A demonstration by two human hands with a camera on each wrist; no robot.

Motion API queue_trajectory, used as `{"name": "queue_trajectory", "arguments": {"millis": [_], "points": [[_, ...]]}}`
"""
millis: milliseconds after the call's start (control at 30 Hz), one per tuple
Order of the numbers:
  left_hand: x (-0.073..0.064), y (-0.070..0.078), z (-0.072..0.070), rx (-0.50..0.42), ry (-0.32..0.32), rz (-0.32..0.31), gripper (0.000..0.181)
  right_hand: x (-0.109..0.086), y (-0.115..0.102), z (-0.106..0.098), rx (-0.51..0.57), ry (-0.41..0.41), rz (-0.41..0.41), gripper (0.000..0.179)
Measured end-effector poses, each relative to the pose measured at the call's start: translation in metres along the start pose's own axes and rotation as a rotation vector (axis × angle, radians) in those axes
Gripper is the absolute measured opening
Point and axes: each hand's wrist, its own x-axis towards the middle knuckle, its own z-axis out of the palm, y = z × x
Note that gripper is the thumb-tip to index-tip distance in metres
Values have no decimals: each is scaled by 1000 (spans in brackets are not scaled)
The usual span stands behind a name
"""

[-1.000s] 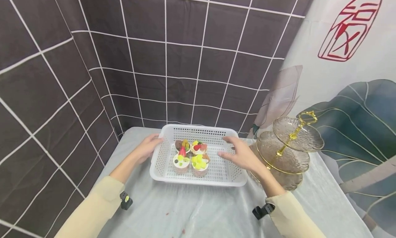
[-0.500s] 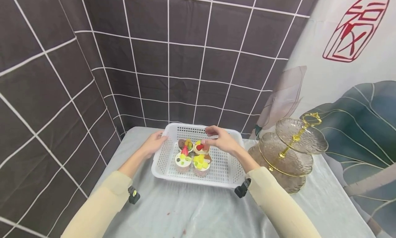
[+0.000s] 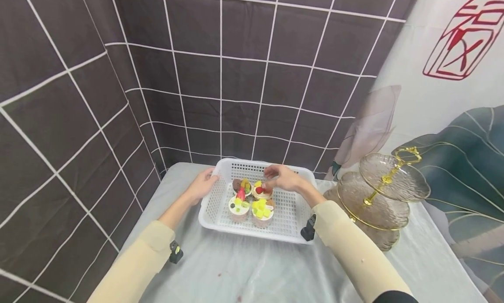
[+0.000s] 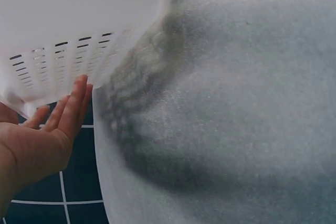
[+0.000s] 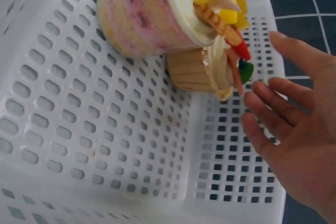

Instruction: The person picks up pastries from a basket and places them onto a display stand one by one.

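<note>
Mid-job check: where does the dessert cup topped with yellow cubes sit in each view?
Head: the yellow-topped dessert cup is in the lower middle.
Left wrist: it cannot be made out there.
Right wrist: the same cup is at top centre, its yellow cubes cut off by the upper edge.
Shared landmark: the white basket, in all three views.

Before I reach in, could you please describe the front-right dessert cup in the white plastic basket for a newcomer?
Find the white rectangular plastic basket on the grey tablecloth. Of its four dessert cups, choose the front-right, pink-layered one; only it carries heaped yellow cubes.
</note>
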Motion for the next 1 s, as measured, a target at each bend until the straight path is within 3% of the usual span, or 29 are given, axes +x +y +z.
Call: {"name": "queue_trajectory", "arguments": {"millis": [300,500,600,733,867,1000], "points": [[0,-6,3,13,20,23,51,6,16,6,-2,-143,63,75],[-1,-7,2,9,33,20,51,9,17,14,-83,-185,62,73],[-1,-7,2,11,33,24,51,10,19,16,-119,-177,77,73],[-1,-6,4,15,31,14,52,9,20,16,-71,-162,95,69],[-1,-7,4,3,30,6,51,10,21,14,-11,-145,79,64],[1,-11,3,-15,28,9,52,8,19,9,-31,-93,42,57]]}}
